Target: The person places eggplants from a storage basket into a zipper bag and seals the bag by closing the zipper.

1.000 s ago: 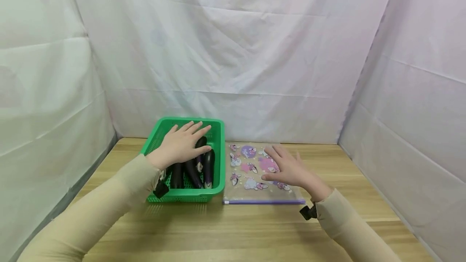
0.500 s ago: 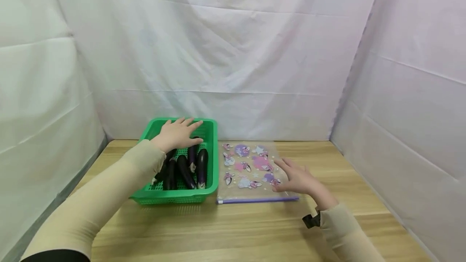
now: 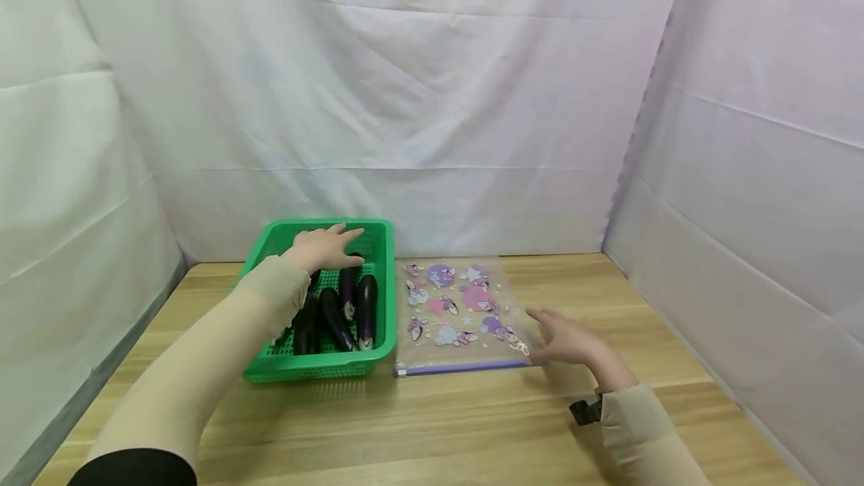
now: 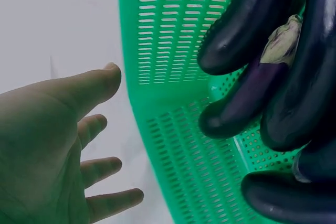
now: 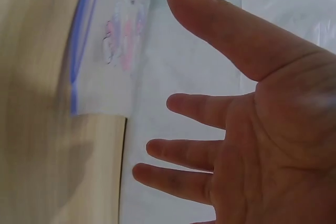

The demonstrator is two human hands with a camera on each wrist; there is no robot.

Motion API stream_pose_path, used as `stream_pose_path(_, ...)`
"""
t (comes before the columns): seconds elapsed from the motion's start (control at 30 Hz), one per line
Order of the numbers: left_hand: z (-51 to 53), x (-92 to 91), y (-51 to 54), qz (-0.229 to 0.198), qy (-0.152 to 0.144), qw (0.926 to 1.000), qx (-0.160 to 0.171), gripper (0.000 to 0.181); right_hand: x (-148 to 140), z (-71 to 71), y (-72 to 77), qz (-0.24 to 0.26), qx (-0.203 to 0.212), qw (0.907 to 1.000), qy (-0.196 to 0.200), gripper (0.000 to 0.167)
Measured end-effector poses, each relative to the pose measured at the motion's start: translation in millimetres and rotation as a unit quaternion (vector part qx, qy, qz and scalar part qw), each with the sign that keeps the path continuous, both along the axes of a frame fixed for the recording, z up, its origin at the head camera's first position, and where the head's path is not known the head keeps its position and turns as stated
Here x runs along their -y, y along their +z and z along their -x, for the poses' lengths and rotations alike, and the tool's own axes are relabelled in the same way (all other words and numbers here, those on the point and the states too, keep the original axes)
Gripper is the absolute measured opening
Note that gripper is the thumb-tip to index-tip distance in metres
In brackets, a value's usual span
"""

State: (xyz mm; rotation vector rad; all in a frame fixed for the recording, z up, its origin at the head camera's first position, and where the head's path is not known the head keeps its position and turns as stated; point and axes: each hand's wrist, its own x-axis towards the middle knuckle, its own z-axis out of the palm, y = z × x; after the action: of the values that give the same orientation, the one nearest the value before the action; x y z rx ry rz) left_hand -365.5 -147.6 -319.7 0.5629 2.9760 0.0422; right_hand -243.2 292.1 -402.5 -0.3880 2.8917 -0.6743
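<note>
My left hand [image 3: 324,248] hovers over the back of a green plastic basket [image 3: 388,306], fingers spread and nothing in them. Several dark purple eggplants [image 3: 367,310] lie in that basket; the left wrist view shows a gap between the hand [image 4: 58,135] and the eggplants [image 4: 236,98]. To the right of the basket a clear zip bag [image 3: 432,355] with pink and purple cartoon prints lies flat, its purple slider strip toward me. Beside the bag's front right corner, my right hand [image 3: 567,340] is held above the table with fingers apart, holding nothing.
The wooden table [image 3: 418,426] carries the basket and the bag. White cloth [image 3: 432,96] hangs behind it and on both sides. The basket's raised rim [image 4: 128,51] stands close to the left hand.
My right hand has moved right and toward me, off from over the bag. The left hand has shifted slightly toward the basket's back, uncovering more eggplants. The head view has turned a little.
</note>
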Motion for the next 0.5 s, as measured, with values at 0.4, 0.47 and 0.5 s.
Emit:
stream_pose_path(0.4, 6.9, 11.5, -15.2, -0.012, 0.013, 0.9985, 0.051, 0.072, 4.9, -1.6, -20.2, 0.041, 0.038, 0.9984, -0.007, 0.095)
stream_pose_path(0.47, 9.1, 10.9, -19.1, -0.015, 0.012, 0.9983, 0.055, 0.071, 7.7, -0.7, -22.6, 0.037, 0.045, 0.9982, -0.015, 0.094)
stream_pose_path(0.5, 10.1, 10.6, -20.9, -0.019, 0.011, 0.9981, 0.057, 0.071, 9.3, -0.3, -22.9, 0.036, 0.048, 0.998, -0.02, 0.093)
